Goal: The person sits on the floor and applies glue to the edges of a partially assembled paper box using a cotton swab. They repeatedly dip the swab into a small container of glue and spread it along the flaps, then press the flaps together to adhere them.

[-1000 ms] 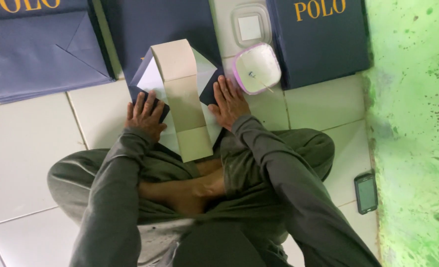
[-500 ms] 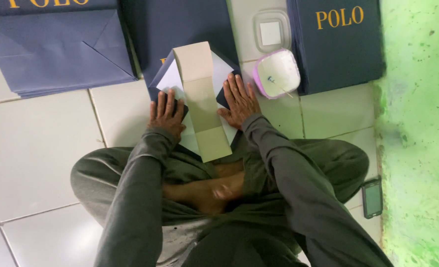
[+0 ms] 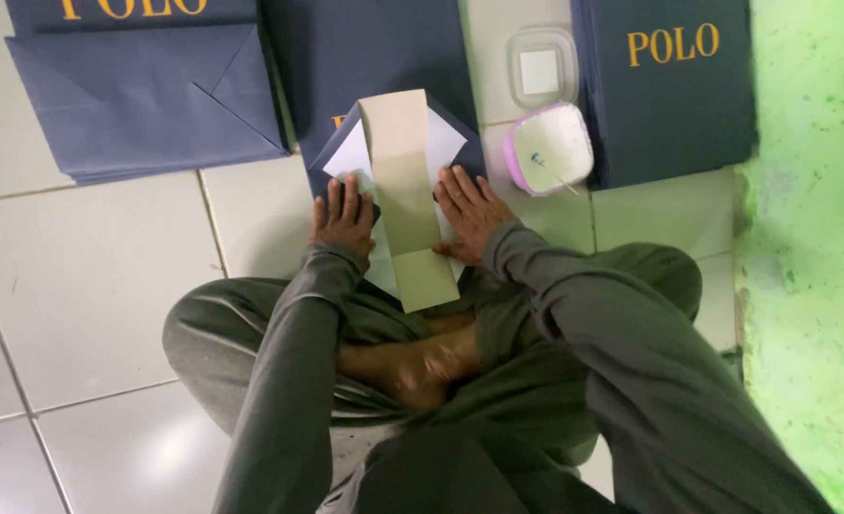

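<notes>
Since a second ago both hands moved inward: left hand (image 3: pixel 344 215) and right hand (image 3: pixel 467 211) now press flat, fingers spread, gripping nothing, flanking the cardboard strip (image 3: pixel 405 195) on the navy paper bag (image 3: pixel 460 133)

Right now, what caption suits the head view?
Both hands, left hand and right hand, press navy paper flanking a tan card strip.

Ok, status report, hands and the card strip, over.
Left hand and right hand flat on navy sheet, either side of tan card strip. Strip lies along the middle. Glue tub beside right hand, apart.
</notes>
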